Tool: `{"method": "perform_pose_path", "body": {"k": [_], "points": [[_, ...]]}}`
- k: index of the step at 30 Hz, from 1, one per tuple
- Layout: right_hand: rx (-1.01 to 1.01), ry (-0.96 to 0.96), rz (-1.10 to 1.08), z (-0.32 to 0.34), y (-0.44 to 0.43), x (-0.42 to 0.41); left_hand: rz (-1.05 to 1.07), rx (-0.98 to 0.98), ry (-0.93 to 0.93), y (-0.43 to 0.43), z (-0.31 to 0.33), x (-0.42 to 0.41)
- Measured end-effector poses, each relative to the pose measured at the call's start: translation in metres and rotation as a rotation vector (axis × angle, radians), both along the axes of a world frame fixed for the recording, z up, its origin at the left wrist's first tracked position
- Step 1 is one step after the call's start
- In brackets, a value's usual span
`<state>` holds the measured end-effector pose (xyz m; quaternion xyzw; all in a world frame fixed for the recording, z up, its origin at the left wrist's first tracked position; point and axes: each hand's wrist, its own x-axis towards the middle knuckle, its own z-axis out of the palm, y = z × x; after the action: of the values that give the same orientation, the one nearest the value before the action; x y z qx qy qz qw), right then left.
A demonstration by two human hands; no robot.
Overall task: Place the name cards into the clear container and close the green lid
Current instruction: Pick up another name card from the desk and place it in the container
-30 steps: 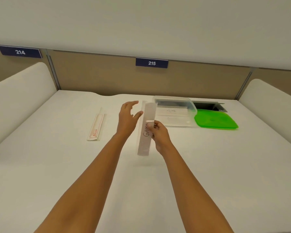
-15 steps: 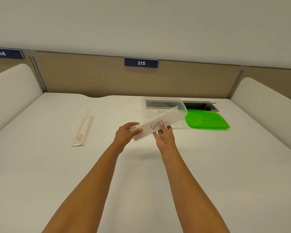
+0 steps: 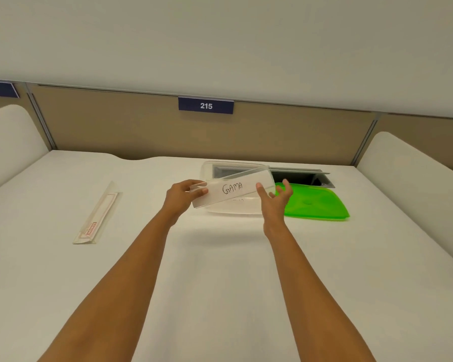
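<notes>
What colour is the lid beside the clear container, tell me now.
Bright green; the lid shows best in the head view, the only one.

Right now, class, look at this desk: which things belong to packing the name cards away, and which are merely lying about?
Belong to the job: GAMA name card, gripped by the left hand, right hand open beside it; second name card on the table; clear container; green lid, off.

Lying about: 215 sign; grey desk hatch.
</notes>
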<state>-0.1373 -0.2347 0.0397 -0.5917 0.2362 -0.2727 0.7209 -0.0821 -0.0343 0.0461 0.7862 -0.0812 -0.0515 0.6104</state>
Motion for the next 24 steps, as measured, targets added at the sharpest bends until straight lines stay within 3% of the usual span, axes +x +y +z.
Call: {"method": "perform_pose_path", "body": {"k": [4,8,12,14,24], "points": [[-0.505,-0.022,0.122,0.021,-0.033,0.011,-0.034,0.081,-0.033,-0.011,0.016,0.019],[-0.864,0.109,0.334,0.04,-0.053,0.019,-0.069,0.11,-0.052,-0.016,0.028,0.031],[-1.017,0.234,0.51,0.058,-0.068,0.022,-0.093,0.158,-0.097,-0.02,0.04,0.04],[-1.027,0.329,0.545,0.058,-0.112,0.065,-0.071,0.187,-0.106,-0.064,0.037,0.082],[-1.154,0.419,0.492,0.061,-0.123,0.088,-0.083,0.369,-0.161,-0.084,0.033,0.101]]}}
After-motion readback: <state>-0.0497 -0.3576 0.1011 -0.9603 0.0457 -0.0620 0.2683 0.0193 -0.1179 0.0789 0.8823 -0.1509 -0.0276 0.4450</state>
